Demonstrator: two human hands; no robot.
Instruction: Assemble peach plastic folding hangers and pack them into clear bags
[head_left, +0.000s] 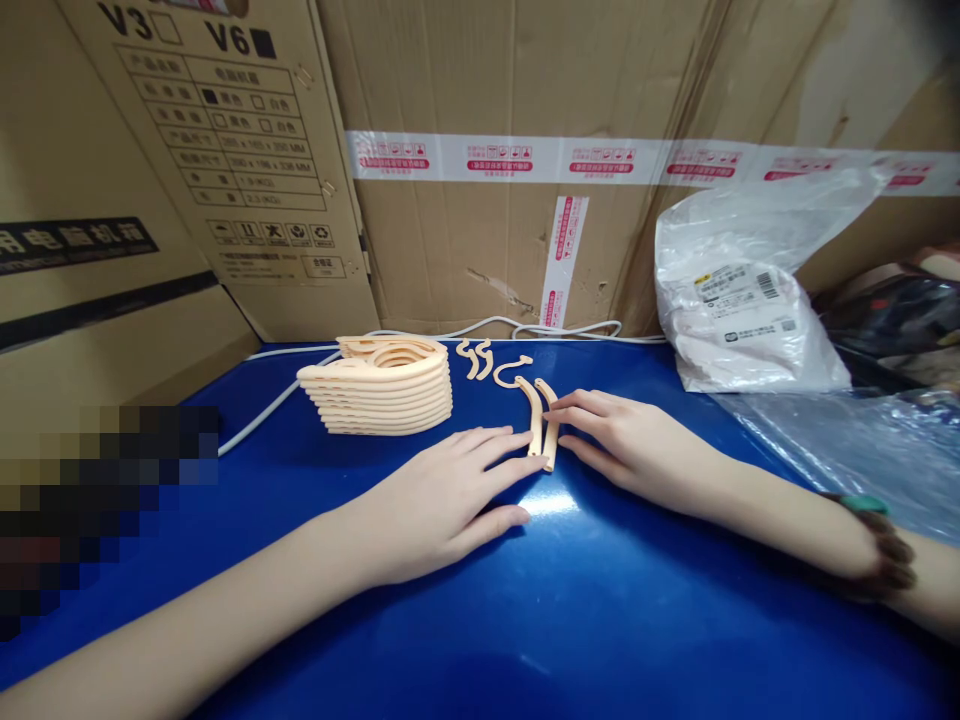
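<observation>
I see the left hand (446, 500) spread and the right hand (641, 445) loosely parted, both touching two curved strips (535, 415) on the table (600, 620). Light, even contact should keep these parallel (small hooks (486, 358) lie beyond, beside stacked hangers (379, 400)).

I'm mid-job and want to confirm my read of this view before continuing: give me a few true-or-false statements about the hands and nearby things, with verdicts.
1. The left hand and right hand both have fingertips at the two curved cream strips. True.
2. The cream stack is to the right of the strips. False: the stack is to their left.
3. Two small wavy pieces lie between stack and strips. True.
4. The bracelet is on the left arm. False: the bracelet is on the right arm.
</observation>
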